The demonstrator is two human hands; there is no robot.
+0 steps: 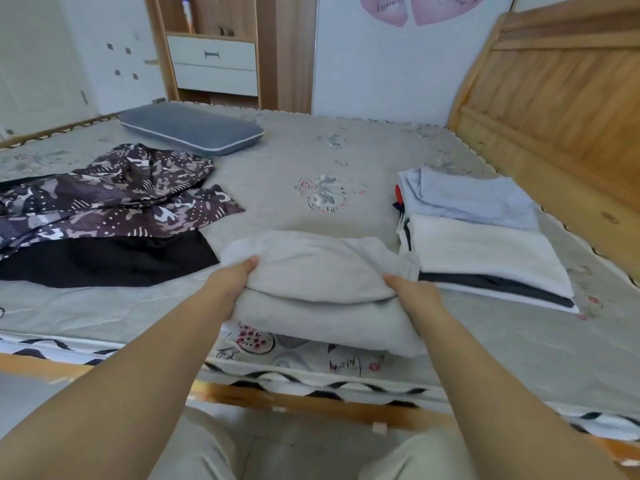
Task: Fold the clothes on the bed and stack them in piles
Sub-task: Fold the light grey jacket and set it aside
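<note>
Both hands grip a folded grey garment [318,289] at the bed's [277,161] near edge.
Left hand [235,282] and right hand [412,292] pinch its sides; bare mattress behind, stack [485,251] just right.

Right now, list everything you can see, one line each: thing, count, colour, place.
folded garment: one, light grey, near bed edge, held at both ends
folded pile: one, white, pale blue, dark layers, right of it
patterned garment: one, purple camouflage, unfolded, left
black garment: one, black, under the patterned one
pillow: one, blue-grey, far left
bed: one, grey flowered mattress, wooden frame
headboard: one, light wood, right
cabinet: one, wood with white drawers, behind bed
left hand: one, grips garment's left end
right hand: one, grips right end
</note>
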